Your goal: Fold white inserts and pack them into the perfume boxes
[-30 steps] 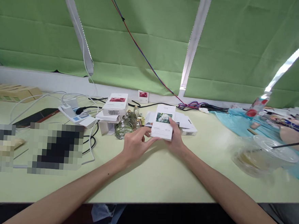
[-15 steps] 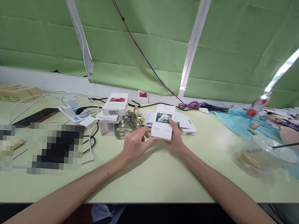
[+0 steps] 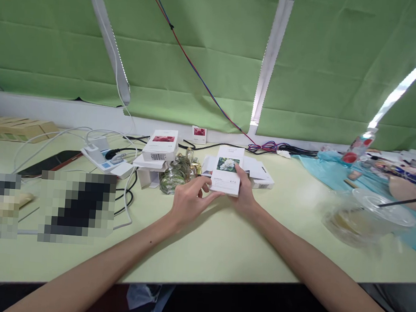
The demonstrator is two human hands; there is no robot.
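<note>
A white box (image 3: 224, 181) with a white flower picture and small print is held tilted above the table. My right hand (image 3: 245, 193) grips its right side, thumb on the front edge and the other fingers hidden behind. At the lower left corner, my left hand (image 3: 192, 196) has its fingers curled against the box, with the thumb along the bottom edge. Behind the box lie more white boxes, one with a barcode (image 3: 265, 181). Left of it stand several glass bottles (image 3: 176, 173) beside a stack topped by a white box with a red flower picture (image 3: 162, 143).
A power strip (image 3: 99, 155) and cables spread over the left of the table (image 3: 215, 251). On the right, a clear plastic cup with a black straw (image 3: 353, 221) stands near blue cloth (image 3: 321, 166) and clutter. A small red-flower box (image 3: 199, 134) leans at the back wall.
</note>
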